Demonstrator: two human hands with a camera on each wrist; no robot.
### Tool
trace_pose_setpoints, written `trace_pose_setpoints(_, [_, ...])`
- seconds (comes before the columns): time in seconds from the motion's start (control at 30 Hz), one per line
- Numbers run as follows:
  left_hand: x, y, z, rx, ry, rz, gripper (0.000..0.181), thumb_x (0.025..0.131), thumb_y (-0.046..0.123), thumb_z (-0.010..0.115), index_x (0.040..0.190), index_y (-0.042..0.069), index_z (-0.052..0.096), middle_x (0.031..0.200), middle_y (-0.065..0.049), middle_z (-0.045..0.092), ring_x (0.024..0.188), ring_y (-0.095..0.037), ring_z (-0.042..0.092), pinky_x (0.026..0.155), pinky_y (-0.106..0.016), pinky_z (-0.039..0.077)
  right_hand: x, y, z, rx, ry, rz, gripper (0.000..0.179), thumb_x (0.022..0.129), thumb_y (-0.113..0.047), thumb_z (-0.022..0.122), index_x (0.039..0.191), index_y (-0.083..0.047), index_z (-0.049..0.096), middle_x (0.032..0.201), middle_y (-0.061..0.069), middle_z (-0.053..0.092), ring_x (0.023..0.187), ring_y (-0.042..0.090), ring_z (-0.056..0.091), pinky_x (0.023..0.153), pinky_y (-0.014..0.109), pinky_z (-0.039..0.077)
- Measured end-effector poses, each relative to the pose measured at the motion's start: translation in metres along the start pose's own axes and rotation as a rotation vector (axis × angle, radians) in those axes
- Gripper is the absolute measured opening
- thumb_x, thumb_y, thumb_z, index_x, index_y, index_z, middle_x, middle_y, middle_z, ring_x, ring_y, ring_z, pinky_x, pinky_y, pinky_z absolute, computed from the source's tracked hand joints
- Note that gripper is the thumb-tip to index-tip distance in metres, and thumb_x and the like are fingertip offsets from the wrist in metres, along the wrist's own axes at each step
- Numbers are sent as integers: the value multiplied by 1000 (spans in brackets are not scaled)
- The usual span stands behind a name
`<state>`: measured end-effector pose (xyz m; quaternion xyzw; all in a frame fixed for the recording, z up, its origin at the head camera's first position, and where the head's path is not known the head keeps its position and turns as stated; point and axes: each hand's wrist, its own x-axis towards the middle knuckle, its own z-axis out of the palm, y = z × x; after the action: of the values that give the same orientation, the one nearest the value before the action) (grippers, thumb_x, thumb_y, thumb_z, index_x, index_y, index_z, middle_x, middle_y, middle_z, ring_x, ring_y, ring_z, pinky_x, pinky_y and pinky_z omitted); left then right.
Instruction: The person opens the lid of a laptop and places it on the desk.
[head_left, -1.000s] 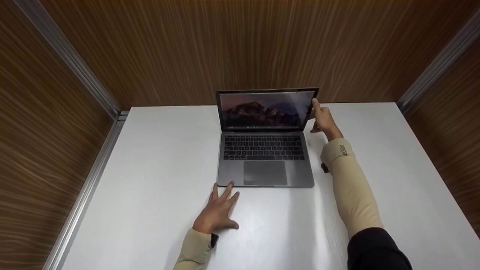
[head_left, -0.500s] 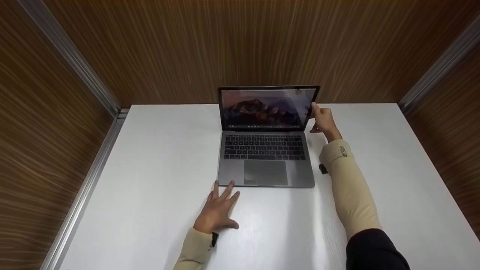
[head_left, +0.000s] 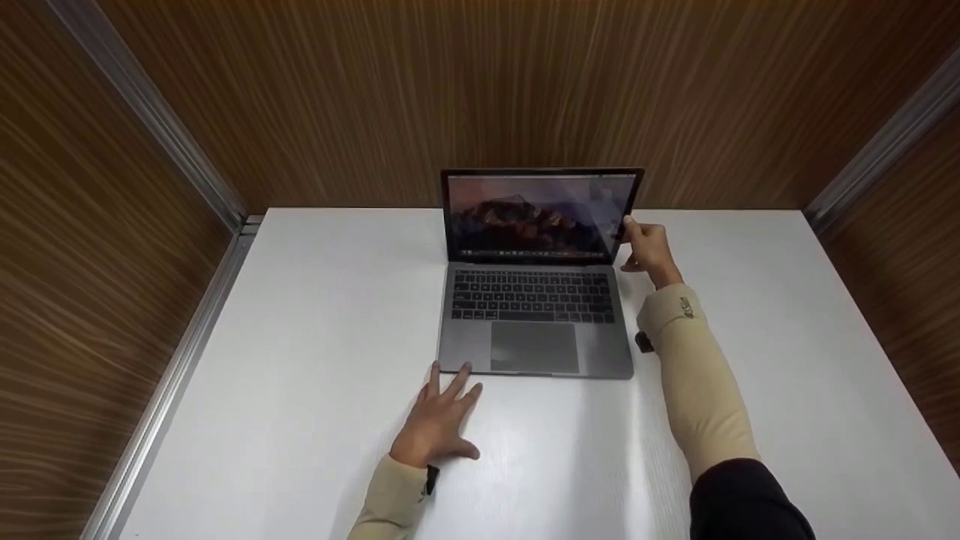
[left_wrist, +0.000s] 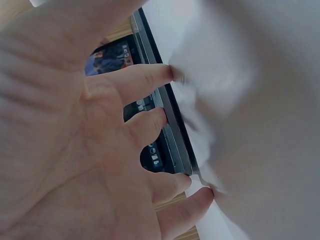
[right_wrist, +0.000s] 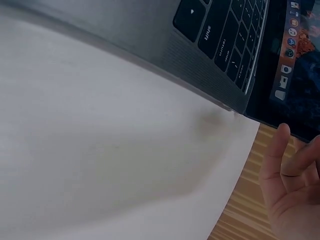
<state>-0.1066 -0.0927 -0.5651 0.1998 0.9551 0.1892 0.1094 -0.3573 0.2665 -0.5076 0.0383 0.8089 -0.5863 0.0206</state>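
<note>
An open grey laptop (head_left: 534, 345) lies on the white table, its lit screen (head_left: 525, 214) showing a mountain picture. My left hand (head_left: 433, 426) is spread flat, palm down, at the laptop's front left corner. Two of its fingertips reach the front edge, and the thumb points right over the table. In the left wrist view, the fingers (left_wrist: 150, 80) lie along that edge. My right hand (head_left: 646, 244) grips the right side edge of the lid, about midway up. In the right wrist view, fingers (right_wrist: 274, 165) come up against the lid's edge beside the hinge end.
The white table (head_left: 322, 300) extends on both sides of the laptop. A brown wood-grain panel (head_left: 540, 90) rises behind it, close to the lid. Wood panels with metal corner rails (head_left: 172, 150) stand left and right.
The lid has tilted back a little, and its picture shows more fully. My right hand has moved slightly down along the lid's side. The left hand stays at the front corner.
</note>
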Motion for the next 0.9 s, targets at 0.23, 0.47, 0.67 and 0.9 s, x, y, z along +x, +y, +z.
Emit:
trace_pose_setpoints(0.23, [1, 0, 2, 10, 6, 2, 98, 67, 35, 96, 148, 3, 51, 163, -19, 28, 146, -58, 11, 113, -61, 30, 3, 6, 5, -16, 30, 25, 59, 108, -37, 43, 123, 18, 58, 117, 28, 60, 36, 4, 45, 43, 22, 52])
trace_pose_setpoints(0.47, [-1, -1, 4, 44, 21, 8, 98, 66, 38, 95, 147, 4, 52, 162, -18, 30, 145, -58, 14, 112, -60, 33, 2, 12, 11, -68, 58, 67, 54, 108, -38, 43, 109, 13, 62, 112, 26, 62, 40, 4, 44, 44, 21, 50])
trace_pose_setpoints(0.67, [-3, 3, 8, 64, 2, 11, 99, 67, 41, 94, 149, 5, 51, 163, -17, 29, 145, -58, 15, 112, -60, 33, -4, 21, 12, -136, 69, 165, 55, 108, -37, 42, 125, 12, 60, 110, 19, 58, 56, 8, 52, 53, 22, 52])
trace_pose_setpoints(0.9, [-9, 5, 7, 65, 6, 13, 99, 67, 39, 95, 148, 5, 51, 163, -18, 29, 145, -58, 15, 112, -60, 33, -9, 24, 15, -182, 87, 195, 57, 108, -36, 44, 132, 13, 58, 95, 12, 57, 55, 5, 50, 52, 20, 49])
